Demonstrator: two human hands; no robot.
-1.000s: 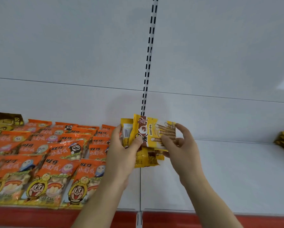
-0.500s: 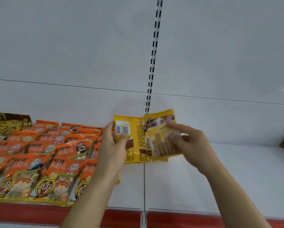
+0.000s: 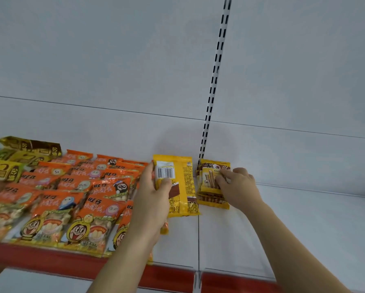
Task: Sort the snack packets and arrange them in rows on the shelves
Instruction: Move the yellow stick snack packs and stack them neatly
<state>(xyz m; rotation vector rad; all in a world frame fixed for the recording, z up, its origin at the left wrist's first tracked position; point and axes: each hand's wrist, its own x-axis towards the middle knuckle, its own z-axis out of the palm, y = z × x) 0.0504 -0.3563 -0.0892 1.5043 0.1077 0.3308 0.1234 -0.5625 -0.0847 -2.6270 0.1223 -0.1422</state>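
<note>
My left hand (image 3: 154,197) grips a yellow snack packet (image 3: 181,185) with its barcode side facing me, held above the white shelf (image 3: 283,229). To its right, my right hand (image 3: 238,187) holds a small stack of yellow-and-brown wafer-stick packets (image 3: 211,182) down on the shelf against the back wall, just right of the slotted upright (image 3: 211,102). The fingers curl over the stack's right edge. Rows of orange snack packets (image 3: 71,197) fill the shelf to the left.
Gold-and-brown packets (image 3: 29,149) lie at the far left behind the orange rows. A red strip (image 3: 166,273) runs along the shelf's front edge. A white back panel (image 3: 114,70) rises behind. White shelf surface extends to the right of my right hand.
The two hands have separated: my right hand carried the wafer-stick packets right and down onto the shelf by the wall, while my left hand kept the barcode-side packet.
</note>
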